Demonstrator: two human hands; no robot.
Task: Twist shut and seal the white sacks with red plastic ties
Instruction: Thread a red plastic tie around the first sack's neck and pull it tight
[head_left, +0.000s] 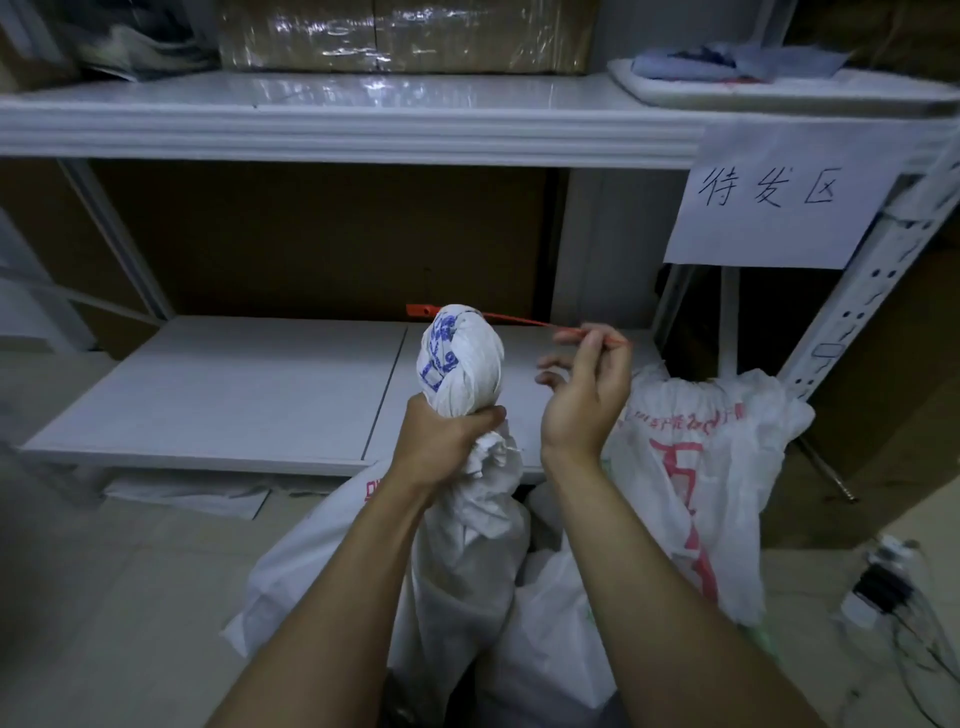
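Presently: red tie across the twisted sack top

Head view, dim storeroom. Both bare forearms reach forward over a cluster of sacks on the floor.

White sack (467, 540) stands upright between the arms, just in front of the lower shelf board (234, 389). Its mouth is wound into a fat knob (462, 358) with blue print, raised above the left fist.

Left hand (447, 441): fingers and thumb wrapped tight round the sack's neck, directly under the knob. Crumpled fabric bulges out below the fist.

Red tie (519, 318): lies against the far upper side of the knob. The flat tag end pokes out to the left; the thin tail runs right, slightly downward, to the right hand.

Right hand (582, 395): thumb and forefinger pinch the tail near its tip, and a short red stub shows past the fingers. The remaining fingers are loosely spread and hold nothing. It is well clear of the knob.

Whether the tail is threaded through the tag end cannot be told.

Second sack (691, 467), with red print, sits to the right against the perforated shelf post (852, 306). A paper sign (774, 197) with handwritten characters hangs from the upper shelf (311, 119). A power strip with cables (883, 582) lies on the floor at far right.
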